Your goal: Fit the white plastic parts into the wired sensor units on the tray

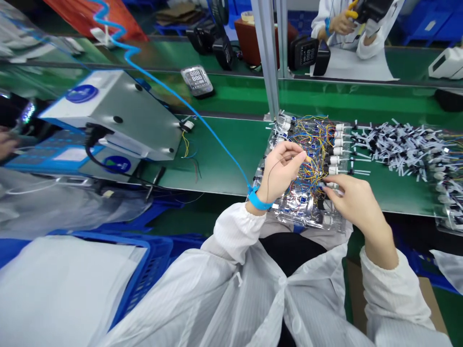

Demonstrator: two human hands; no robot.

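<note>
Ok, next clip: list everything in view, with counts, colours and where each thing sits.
wired tray: one, clear with multicoloured wires, under both hands
connector leads: many, white and black, heaped right of the tray
belt: one, green, running across the middle
metal box: one, silver-grey with blue label, left of the tray
digital display unit: one, black, on the belt behind the metal box
crate: one, blue, lower left
co-worker: one, white coat, top right
wrist strap cord: one, blue, from the left wrist towards the top left
left hand: one, bare, at the wires, blue wristband
right hand: one, bare, at the wires

Green conveyor bench (pixel 213 154), aluminium post (pixel 265 48), blue plastic crate (pixel 155 255) below
</note>
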